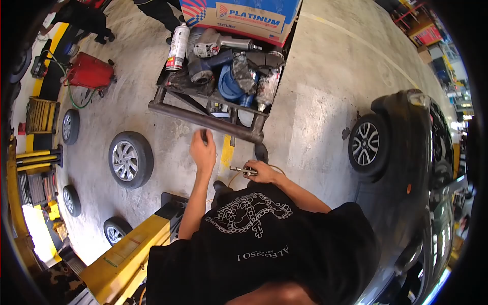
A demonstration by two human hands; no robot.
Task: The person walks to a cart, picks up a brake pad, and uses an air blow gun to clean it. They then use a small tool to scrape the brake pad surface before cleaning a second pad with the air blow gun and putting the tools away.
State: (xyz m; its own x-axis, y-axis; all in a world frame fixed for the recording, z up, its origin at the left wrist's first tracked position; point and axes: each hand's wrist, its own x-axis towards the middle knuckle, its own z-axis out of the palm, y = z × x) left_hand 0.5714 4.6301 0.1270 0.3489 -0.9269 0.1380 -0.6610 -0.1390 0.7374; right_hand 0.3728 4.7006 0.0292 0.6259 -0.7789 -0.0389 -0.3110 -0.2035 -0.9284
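Observation:
My left hand reaches toward the lower steel bar of a tool cart and pinches a small dark object at its fingertips. My right hand is closed around a small metal tool with a thin hose trailing from it, close to my chest. On the cart lie a white spray can, a grey impact wrench, blue parts and a PLATINUM carton. My black T-shirt fills the lower frame.
Loose wheels lie on the concrete at the left. A dark car with its wheel stands at the right. A yellow lift arm is at the lower left, a red machine and another person's legs farther off.

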